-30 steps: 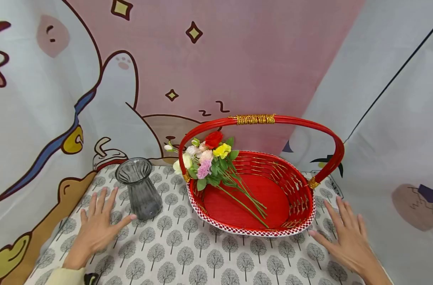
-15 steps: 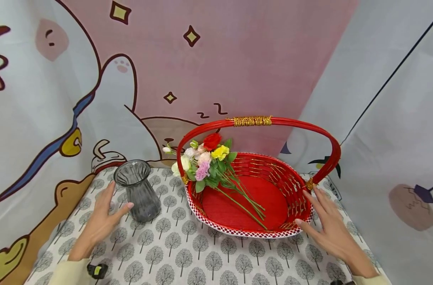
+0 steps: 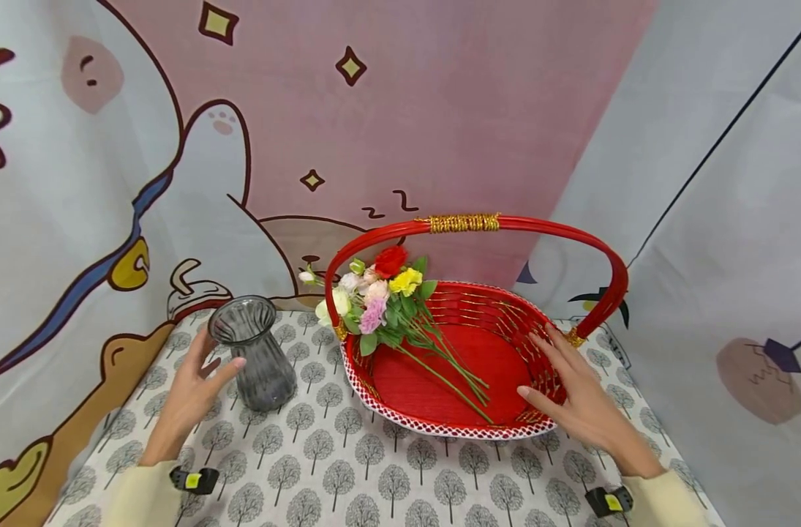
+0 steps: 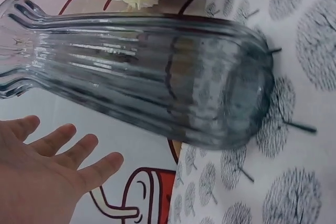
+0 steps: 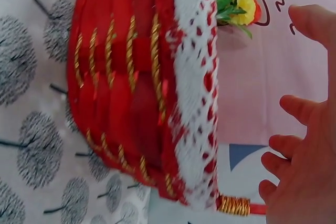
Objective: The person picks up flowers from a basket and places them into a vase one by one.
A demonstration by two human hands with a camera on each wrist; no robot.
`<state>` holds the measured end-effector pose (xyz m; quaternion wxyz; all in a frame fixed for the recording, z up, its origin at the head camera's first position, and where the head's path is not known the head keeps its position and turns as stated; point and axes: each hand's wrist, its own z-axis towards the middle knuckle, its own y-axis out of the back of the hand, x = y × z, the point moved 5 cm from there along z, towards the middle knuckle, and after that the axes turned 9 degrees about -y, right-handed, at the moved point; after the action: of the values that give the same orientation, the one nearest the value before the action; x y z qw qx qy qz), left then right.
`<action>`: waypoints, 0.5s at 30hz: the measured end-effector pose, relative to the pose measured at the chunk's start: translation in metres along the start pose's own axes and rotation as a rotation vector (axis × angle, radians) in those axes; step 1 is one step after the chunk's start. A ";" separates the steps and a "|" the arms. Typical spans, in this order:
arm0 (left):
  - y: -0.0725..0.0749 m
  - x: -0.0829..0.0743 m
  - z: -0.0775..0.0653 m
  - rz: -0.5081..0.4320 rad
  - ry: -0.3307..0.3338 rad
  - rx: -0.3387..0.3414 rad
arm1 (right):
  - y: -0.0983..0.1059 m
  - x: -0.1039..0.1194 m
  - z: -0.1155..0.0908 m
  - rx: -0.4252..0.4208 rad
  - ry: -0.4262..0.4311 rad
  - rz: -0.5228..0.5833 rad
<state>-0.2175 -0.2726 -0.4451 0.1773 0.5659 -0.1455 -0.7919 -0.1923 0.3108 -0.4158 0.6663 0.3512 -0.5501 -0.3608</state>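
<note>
A grey ribbed glass vase stands upright at the left of the table. My left hand is beside it, fingers spread behind and thumb in front; in the left wrist view a gap shows between the fingers and the glass. A red woven basket with a tall arched handle stands right of the vase. Inside it a bunch of flowers leans with blooms on the left rim and stems pointing right. My right hand reaches over the basket's right rim with loose, spread fingers, holding nothing.
A white tablecloth printed with grey trees covers the table. Cartoon-printed curtains hang close behind and at both sides. The basket's handle arches high across the basket, near my right hand.
My left hand has moved up closer to the vase, its fingers drawing in. My right hand has gone left, from outside the basket to over its right rim. Vase and flowers stay put.
</note>
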 end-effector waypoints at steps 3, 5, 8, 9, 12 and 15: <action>-0.003 0.000 0.002 -0.028 0.012 -0.018 | -0.004 0.006 0.009 0.015 0.017 0.005; -0.005 0.003 0.002 -0.043 0.013 -0.041 | -0.006 0.012 0.016 0.023 0.031 0.008; -0.008 0.008 0.002 -0.054 -0.004 -0.097 | -0.008 0.020 0.025 0.038 0.032 -0.001; -0.009 0.009 0.003 -0.072 -0.020 -0.116 | -0.008 0.022 0.028 0.044 0.031 -0.001; -0.014 0.012 0.005 -0.098 -0.063 -0.160 | -0.010 0.026 0.038 0.067 0.012 -0.002; -0.018 0.014 0.007 -0.119 -0.081 -0.202 | -0.013 0.027 0.049 0.093 -0.006 0.006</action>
<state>-0.2301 -0.2628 -0.4626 0.1801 0.5204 -0.0384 -0.8338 -0.2381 0.2774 -0.4064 0.6488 0.3791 -0.5690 -0.3340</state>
